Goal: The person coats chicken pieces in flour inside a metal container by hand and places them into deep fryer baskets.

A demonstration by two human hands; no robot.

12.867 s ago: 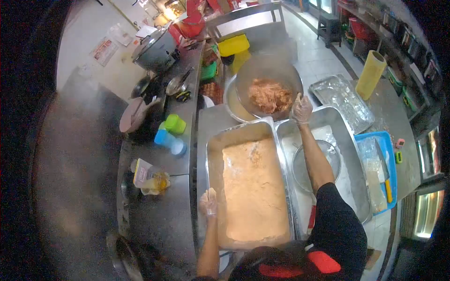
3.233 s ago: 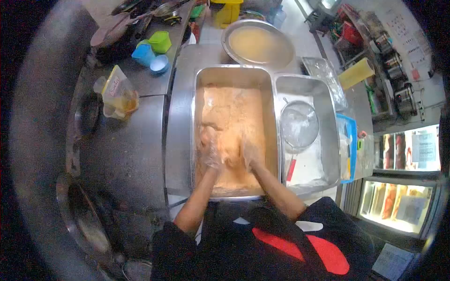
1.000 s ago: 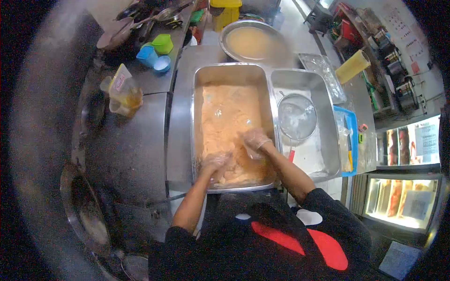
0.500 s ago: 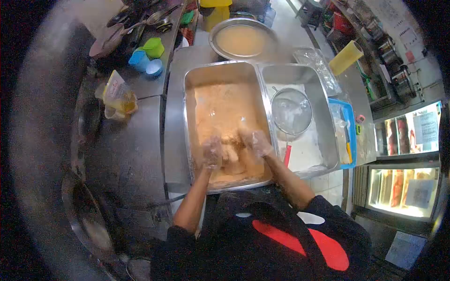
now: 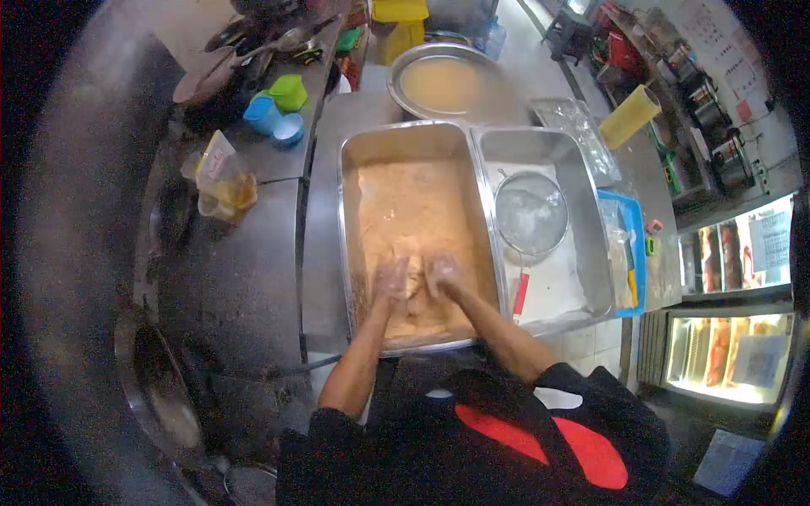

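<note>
Both hands are low in a deep steel pan [image 5: 492, 228] filled with an orange-tan flour-like coating [image 5: 413, 198]. Between them lies a lumpy coated piece of food [image 5: 414, 277]; its exact kind cannot be made out. My left hand [image 5: 391, 277], in what looks like a thin clear glove, presses on its left side with fingers curled in. From the right, my right hand [image 5: 444, 274] closes in on the piece the same way, its fingertips partly buried in the powder.
A second steel pan [image 5: 595, 244] on the right holds white flour and a round strainer [image 5: 531, 213] with a red handle. Behind is a wide bowl [image 5: 445, 80] of cloudy liquid. A blue tray [image 5: 637, 253] sits at right, a plastic jug [image 5: 224, 190] at left.
My hands have come closer together around the coated piece. Dark crumbly powder between them no longer shows. The whole view has shifted slightly.
</note>
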